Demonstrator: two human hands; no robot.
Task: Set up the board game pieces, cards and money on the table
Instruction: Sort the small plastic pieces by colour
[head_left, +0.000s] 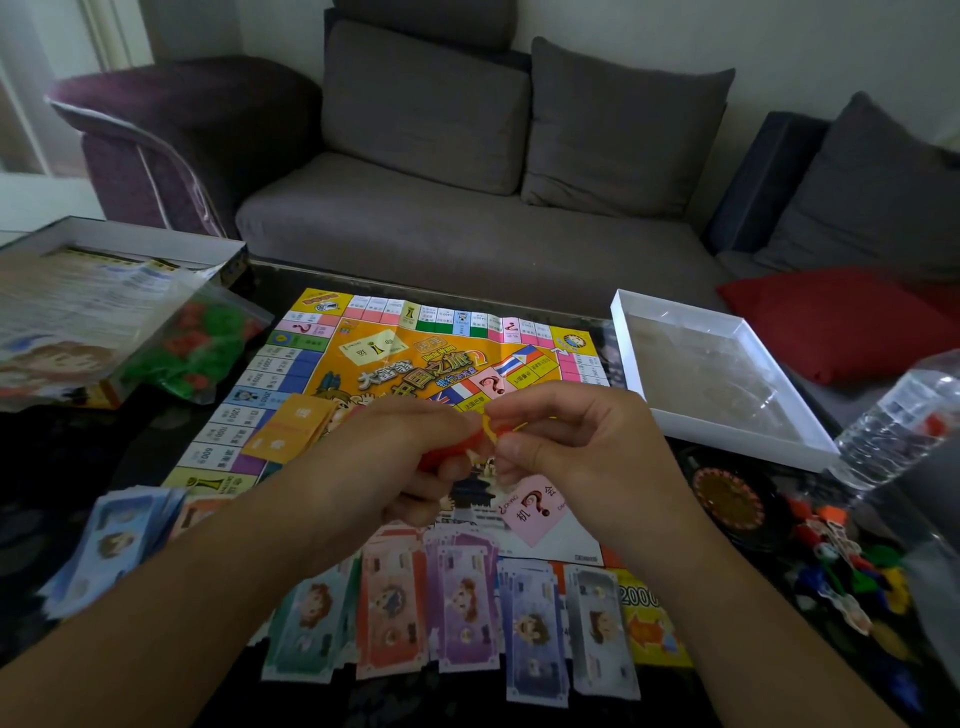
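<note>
Two bare hands are seen in the single head view, raised together over the middle of the colourful paper game board (415, 364) that is spread flat on the dark glossy bench (104, 467). The left hand (410, 452) is curled around a small red-orange object (441, 457), and the fingertips of the right hand (566, 441) are pinched on a thin yellow band (491, 431) at the same spot; what the object is cannot be told. The two hands are touching at the fingertips.

Five stacks of paper play money (467, 608), in green, orange, purple, blue and grey, are laid side by side along the board's near edge, just below the forearms. A further pale blue stack of notes (119, 540) is set off the board near its near left corner. An orange deck of cards (291, 431) is lying on the left part of the board, and a pink card marked with a question mark (535, 509) is lying below the right hand.

A clear bag of green and red plastic pieces (192, 348) is leaning against the open game box holding printed sheets (78, 296) at the bench's far left corner. A white shallow box lid with a clear plastic insert (717, 374) is placed at the far right. A heap of small multicoloured pawns (841, 566) is scattered by the right edge, beside a clear plastic water bottle (898, 421). A grey sofa (467, 156) with a red cushion (831, 322) is seen behind the bench.
</note>
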